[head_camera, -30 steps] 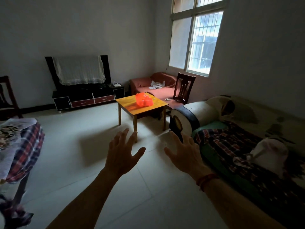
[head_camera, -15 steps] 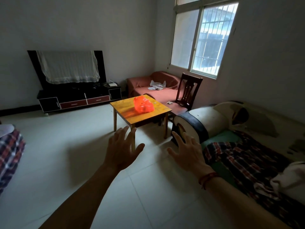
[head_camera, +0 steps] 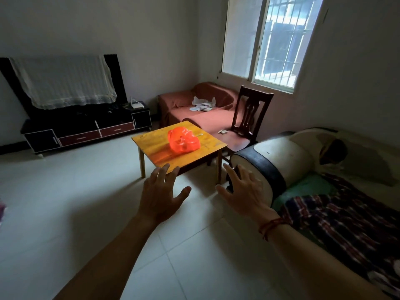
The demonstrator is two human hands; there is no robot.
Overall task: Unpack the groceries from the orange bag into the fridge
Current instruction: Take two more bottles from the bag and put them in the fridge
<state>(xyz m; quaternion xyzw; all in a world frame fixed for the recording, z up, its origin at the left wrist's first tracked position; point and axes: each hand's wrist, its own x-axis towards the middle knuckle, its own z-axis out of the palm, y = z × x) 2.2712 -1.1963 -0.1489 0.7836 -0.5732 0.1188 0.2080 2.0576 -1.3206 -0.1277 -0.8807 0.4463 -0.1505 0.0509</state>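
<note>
An orange plastic bag (head_camera: 183, 141), bulging and knotted, lies on a small yellow wooden table (head_camera: 151, 148) in the middle of the room. My left hand (head_camera: 161, 194) is stretched out in front of me, fingers spread, holding nothing, short of the table's near edge. My right hand (head_camera: 243, 190) is held out beside it, also spread and holding nothing, with a red cord on the wrist. No fridge is in view.
A sofa (head_camera: 303, 161) with a plaid blanket (head_camera: 346, 219) runs along the right. A dark wooden chair (head_camera: 249, 120) and a red-covered couch (head_camera: 201, 109) stand behind the table. A black TV stand (head_camera: 86, 131) lines the far wall. Pale tiled floor (head_camera: 75, 202) lies to the left.
The view has moved closer to the table and bag, which now look larger. The plaid-covered table at the left has slipped out of view. Both hands stay spread out in front.
</note>
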